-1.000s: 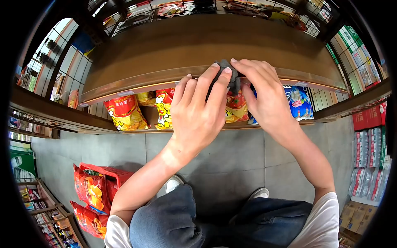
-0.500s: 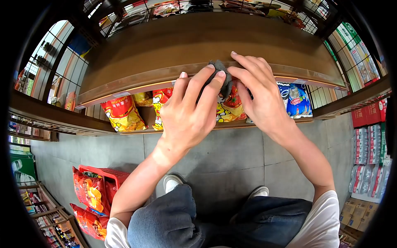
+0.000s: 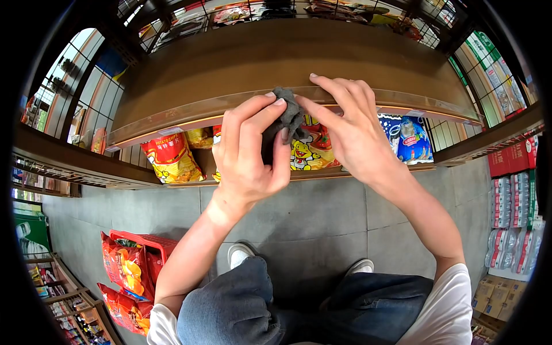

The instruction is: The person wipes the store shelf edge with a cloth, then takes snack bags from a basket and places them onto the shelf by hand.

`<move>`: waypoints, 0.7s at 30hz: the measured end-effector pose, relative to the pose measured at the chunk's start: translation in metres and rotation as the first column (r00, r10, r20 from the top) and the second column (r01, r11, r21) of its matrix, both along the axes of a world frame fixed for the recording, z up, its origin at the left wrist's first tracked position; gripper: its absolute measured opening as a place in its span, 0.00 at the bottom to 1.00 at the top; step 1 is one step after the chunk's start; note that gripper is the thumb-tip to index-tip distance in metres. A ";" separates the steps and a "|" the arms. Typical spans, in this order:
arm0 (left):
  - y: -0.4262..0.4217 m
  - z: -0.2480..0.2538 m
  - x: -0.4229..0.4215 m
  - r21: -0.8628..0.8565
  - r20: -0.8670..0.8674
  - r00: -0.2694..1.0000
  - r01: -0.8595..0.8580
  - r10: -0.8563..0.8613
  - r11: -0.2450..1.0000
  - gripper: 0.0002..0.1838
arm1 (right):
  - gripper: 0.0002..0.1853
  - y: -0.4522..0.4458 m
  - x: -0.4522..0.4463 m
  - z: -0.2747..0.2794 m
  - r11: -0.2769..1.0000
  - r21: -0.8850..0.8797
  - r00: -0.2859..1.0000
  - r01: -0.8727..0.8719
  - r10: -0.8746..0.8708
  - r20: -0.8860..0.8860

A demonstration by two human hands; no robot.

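Note:
A crumpled dark grey cloth (image 3: 290, 118) is pinched in my left hand (image 3: 244, 146), over the clear front strip (image 3: 201, 108) of a brown shelf (image 3: 276, 54). Close by on the right, my right hand (image 3: 359, 129) has its fingers spread, and the index fingertip comes near or touches the cloth's edge; which one I cannot tell. Below the strip, red and yellow chip bags (image 3: 172, 158) and blue bags (image 3: 415, 140) sit on the lower shelf. My hands partly hide the bags in the middle.
On the floor at the lower left is a red basket (image 3: 155, 240) with red chip bags (image 3: 129, 270) in and beside it. Packs of bottles (image 3: 512, 201) and cardboard boxes (image 3: 497, 296) stand at the right. Wire mesh sides flank the shelf.
My left hand has moved slightly left along the strip with the cloth, its thumb now showing against it. My right hand has shifted a little left too, fingers still spread.

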State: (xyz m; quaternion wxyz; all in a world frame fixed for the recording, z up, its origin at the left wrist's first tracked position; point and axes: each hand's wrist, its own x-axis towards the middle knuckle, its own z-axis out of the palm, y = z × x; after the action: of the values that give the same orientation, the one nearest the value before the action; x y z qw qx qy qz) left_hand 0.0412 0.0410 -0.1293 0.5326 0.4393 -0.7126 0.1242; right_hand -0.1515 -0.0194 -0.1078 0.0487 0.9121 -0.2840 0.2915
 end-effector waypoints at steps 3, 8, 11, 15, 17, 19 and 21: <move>0.000 0.001 -0.001 0.040 0.002 0.999 -0.035 0.035 0.999 0.21 | 0.29 0.002 -0.001 0.002 1.000 0.017 0.999 0.003 -0.002 -0.044; 0.000 0.009 -0.005 0.084 0.042 0.995 -0.092 0.089 0.992 0.21 | 0.29 0.004 -0.003 -0.001 1.000 -0.018 0.996 0.008 -0.010 -0.090; -0.006 0.011 -0.003 0.062 -0.005 0.997 -0.076 0.077 0.995 0.21 | 0.29 0.005 -0.001 -0.005 0.998 -0.056 0.994 0.027 -0.033 -0.106; -0.006 0.018 0.003 0.058 -0.112 0.994 -0.002 0.008 0.998 0.20 | 0.30 0.005 0.003 -0.003 0.998 -0.046 0.990 0.032 -0.038 -0.134; -0.006 0.019 0.005 0.061 -0.113 0.993 0.026 -0.019 0.998 0.19 | 0.31 0.006 0.003 -0.003 0.999 -0.047 0.988 0.028 -0.035 -0.152; -0.006 0.018 0.005 0.057 -0.103 0.994 0.028 -0.022 0.998 0.19 | 0.31 0.006 0.003 -0.002 0.999 -0.049 0.985 0.023 -0.031 -0.168; -0.006 0.018 0.006 0.054 -0.094 0.995 0.029 -0.024 0.998 0.19 | 0.32 0.006 0.003 -0.002 0.999 -0.033 0.984 0.026 -0.031 -0.173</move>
State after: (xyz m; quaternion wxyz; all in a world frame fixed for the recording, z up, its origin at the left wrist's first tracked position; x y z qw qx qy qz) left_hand 0.0467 0.0349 -0.1117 0.5547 0.4497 -0.6958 0.0769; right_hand -0.1483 -0.0129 -0.1097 0.0914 0.9290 -0.2873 0.2145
